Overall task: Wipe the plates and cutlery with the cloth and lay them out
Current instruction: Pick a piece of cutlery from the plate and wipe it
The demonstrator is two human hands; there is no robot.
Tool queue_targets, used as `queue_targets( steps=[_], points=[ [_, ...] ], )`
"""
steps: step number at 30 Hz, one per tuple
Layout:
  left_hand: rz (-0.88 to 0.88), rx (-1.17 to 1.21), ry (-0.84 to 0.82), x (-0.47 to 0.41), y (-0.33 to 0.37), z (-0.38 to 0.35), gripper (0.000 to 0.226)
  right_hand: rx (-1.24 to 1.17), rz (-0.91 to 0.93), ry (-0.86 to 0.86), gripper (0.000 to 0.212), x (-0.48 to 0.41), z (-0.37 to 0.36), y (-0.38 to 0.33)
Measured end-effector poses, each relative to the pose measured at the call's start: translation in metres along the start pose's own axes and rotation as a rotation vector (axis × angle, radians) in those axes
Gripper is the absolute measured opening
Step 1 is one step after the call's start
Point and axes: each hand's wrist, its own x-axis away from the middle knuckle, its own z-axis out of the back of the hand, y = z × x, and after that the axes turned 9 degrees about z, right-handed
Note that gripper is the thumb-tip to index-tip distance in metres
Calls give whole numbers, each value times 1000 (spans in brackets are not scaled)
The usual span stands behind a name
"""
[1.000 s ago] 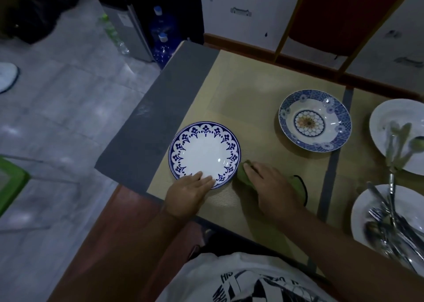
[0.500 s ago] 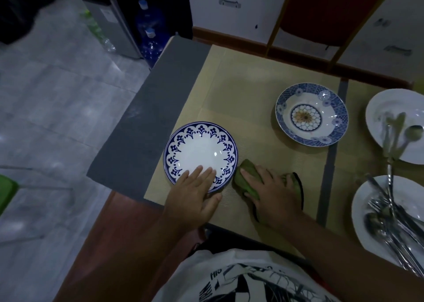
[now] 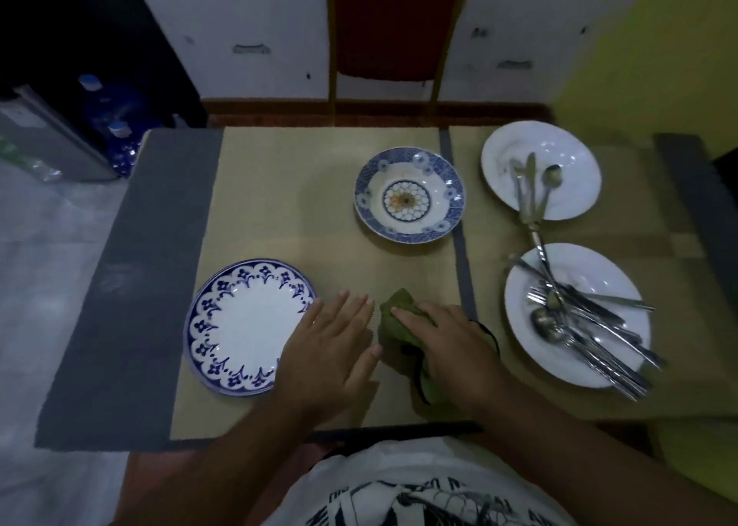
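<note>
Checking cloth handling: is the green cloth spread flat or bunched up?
Bunched up. The green cloth lies crumpled in folds on the mat under the right hand, which presses on it.

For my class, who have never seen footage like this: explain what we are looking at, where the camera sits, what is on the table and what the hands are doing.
This is one picture from a camera worn on a person's head, looking down at their own two bare hands. No machine is involved. On the table mats lie a blue-edged plate, a patterned bowl, and two white plates holding a pile of cutlery. The right hand presses on a green cloth. The left hand lies flat with spread fingers, overlapping the blue-edged plate's rim, gripping nothing.
</note>
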Motion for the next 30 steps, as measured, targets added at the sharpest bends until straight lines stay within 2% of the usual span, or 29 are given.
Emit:
queue_targets(
  steps=[7, 13, 18, 25, 27, 28, 30],
  points=[
    [-189, 26, -35, -43, 76, -11, 65, -12, -284, 212, 75, 69, 38, 38],
    [-248, -10, -86, -78, 147, -29, 65, -38, -434, 331, 75, 115, 66, 87],
    [-252, -57, -131, -104, 191, -52, 58, -38, -556, 385, 68, 147, 84, 134],
    [-268, -22, -78, -105, 233, -75, 43, -55, -624, 349, 62, 166, 95, 178],
    [-192, 41, -87, -97, 243, -82, 35, -72, -613, 324, 61, 168, 98, 183],
    [-86, 123, -132, -92, 250, -84, 31, -79, -610, 309, 62, 168, 99, 186],
    [255, 415, -343, -85, 272, -82, 25, -83, -601, 277, 62, 170, 102, 190]
  ],
)
